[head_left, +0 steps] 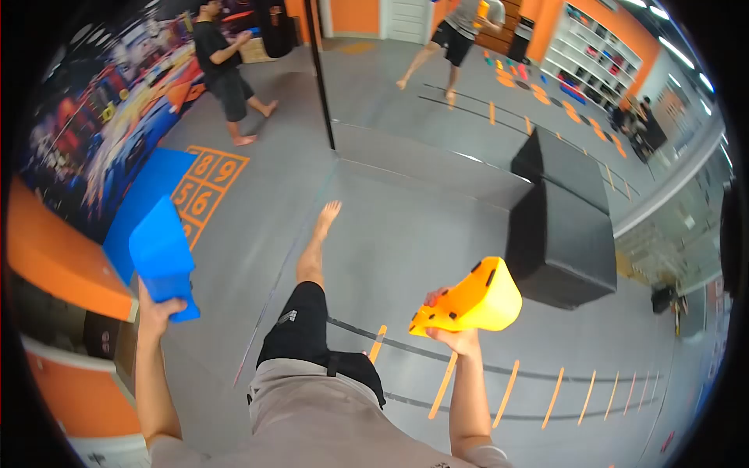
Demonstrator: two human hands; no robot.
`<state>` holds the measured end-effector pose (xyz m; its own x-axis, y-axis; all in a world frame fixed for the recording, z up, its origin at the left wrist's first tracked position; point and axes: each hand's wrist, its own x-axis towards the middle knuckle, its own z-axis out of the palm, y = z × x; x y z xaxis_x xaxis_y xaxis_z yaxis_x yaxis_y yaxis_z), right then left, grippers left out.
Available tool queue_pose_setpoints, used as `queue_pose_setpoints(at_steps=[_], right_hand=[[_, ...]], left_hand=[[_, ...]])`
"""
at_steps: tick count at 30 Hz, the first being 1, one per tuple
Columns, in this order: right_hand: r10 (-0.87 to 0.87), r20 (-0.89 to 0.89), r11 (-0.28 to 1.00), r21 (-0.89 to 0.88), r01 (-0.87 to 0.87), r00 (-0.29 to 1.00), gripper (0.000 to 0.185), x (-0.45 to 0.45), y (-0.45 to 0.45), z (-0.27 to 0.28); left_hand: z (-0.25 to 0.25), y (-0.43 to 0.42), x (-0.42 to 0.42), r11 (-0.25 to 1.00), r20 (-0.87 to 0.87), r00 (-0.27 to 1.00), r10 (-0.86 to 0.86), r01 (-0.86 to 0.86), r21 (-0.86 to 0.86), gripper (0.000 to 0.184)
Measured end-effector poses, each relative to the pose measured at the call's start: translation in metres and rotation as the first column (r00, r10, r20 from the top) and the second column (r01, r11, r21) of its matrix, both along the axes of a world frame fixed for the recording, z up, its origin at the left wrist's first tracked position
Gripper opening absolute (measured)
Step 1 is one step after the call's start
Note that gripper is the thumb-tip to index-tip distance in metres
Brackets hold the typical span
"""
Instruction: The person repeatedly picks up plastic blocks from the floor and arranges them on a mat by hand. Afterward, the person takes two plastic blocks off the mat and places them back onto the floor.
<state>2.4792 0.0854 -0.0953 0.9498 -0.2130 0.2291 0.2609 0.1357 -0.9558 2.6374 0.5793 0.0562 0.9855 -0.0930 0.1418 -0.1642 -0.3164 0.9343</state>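
Note:
My left hand [159,309] is closed around the lower end of a blue angular plastic piece [161,243], held up at the left with its broad part on top. Out to the right, my right hand [459,338] grips a yellow plastic piece [488,300] with dark slots, its wide end pointing right. Some fingers of that hand are hidden behind the yellow piece. One bare foot [331,209] is stretched forward over the grey floor; my other leg is mostly hidden under my body.
An agility ladder [511,390] with orange rungs lies below right. Black padded blocks [568,242] stand against the mirror [421,148]. Left are a blue mat [148,183], an orange number grid [212,183] and an orange cabinet [66,249]. Another person [226,70] stands at the upper left.

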Motion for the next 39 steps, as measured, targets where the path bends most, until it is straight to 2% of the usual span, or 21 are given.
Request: queue_pose_setpoints(at_steps=[3,5,8,10,12,13,14,15,16,18,20,23,26,29,32,35,39], right_hand=[[-0.027,-0.069,0.991,0.13,0.036,0.997,0.057,0.019,-0.012,-0.007],[-0.074,-0.087,0.991,0.105,0.083,0.993,0.057,0.024,-0.029,-0.019],[-0.245,-0.122,0.959,0.117,0.26,0.962,0.055,0.037,-0.057,-0.024],[-0.387,-0.244,0.909,0.059,0.412,0.889,0.053,0.033,-0.072,-0.027],[-0.486,-0.327,0.85,0.041,0.526,0.81,0.048,0.038,-0.09,-0.034],[-0.523,-0.38,0.821,0.015,0.571,0.763,0.046,0.028,-0.085,-0.028],[-0.564,-0.4,0.793,-0.02,0.608,0.723,0.044,0.026,-0.091,-0.02],[-0.611,-0.399,0.761,-0.056,0.647,0.684,0.043,0.025,-0.101,-0.009],[-0.66,-0.382,0.714,-0.053,0.698,0.646,0.041,0.019,-0.101,0.003],[-0.757,-0.385,0.605,-0.106,0.789,0.528,0.042,0.0,-0.113,0.017],[-0.826,-0.379,0.494,-0.13,0.86,0.418,0.045,-0.029,-0.131,0.011],[-0.895,-0.354,0.319,-0.083,0.944,0.271,0.043,-0.065,-0.17,-0.002],[-0.913,-0.33,0.272,-0.058,0.961,0.239,0.04,-0.098,-0.232,-0.017],[-0.919,-0.358,0.234,-0.159,0.959,0.165,0.039,-0.131,-0.293,-0.033],[-0.878,-0.392,0.304,-0.015,0.952,0.274,0.04,-0.157,-0.362,-0.032],[-0.887,-0.342,0.365,-0.108,0.925,0.31,0.041,-0.167,-0.429,-0.042],[-0.828,-0.44,0.452,-0.156,0.878,0.348,0.042,-0.154,-0.534,-0.038]], left_hand=[[-0.028,0.007,0.025,0.991,-0.035,0.998,0.057,-0.053,0.12,0.075],[-0.05,0.008,0.068,0.973,-0.03,0.999,0.04,-0.032,0.227,0.073],[-0.07,-0.065,0.167,0.985,-0.098,0.993,-0.063,0.078,0.151,0.071],[-0.099,-0.151,0.237,0.966,-0.233,0.937,-0.26,0.251,-0.07,0.071],[-0.171,-0.23,0.289,0.93,-0.519,0.786,-0.337,0.363,-0.054,0.074],[-0.204,-0.275,0.292,0.843,-0.595,0.641,-0.485,0.522,-0.126,0.074],[-0.18,-0.339,0.265,0.719,-0.605,0.5,-0.62,0.67,-0.184,0.066],[-0.182,-0.385,0.239,0.665,-0.596,0.403,-0.694,0.678,-0.315,0.06],[-0.188,-0.423,0.219,0.57,-0.563,0.362,-0.743,0.783,-0.248,0.055],[-0.187,-0.502,0.178,0.318,-0.531,0.059,-0.845,0.854,-0.412,0.051],[-0.176,-0.573,0.136,0.12,-0.413,-0.067,-0.908,0.904,-0.41,0.048],[-0.159,-0.661,0.088,0.012,-0.426,-0.141,-0.894,0.942,-0.336,0.048],[-0.169,-0.743,0.049,-0.038,-0.358,-0.163,-0.919,0.943,-0.332,0.046],[-0.191,-0.803,0.024,0.11,-0.441,-0.036,-0.897,0.947,-0.303,0.044],[-0.202,-0.856,0.01,0.271,-0.464,0.118,-0.878,0.922,-0.278,0.042],[-0.219,-0.897,0.013,0.368,-0.628,0.187,-0.755,0.914,-0.17,0.042],[-0.22,-0.957,0.011,0.553,-0.658,0.323,-0.68,0.815,-0.171,0.043]])
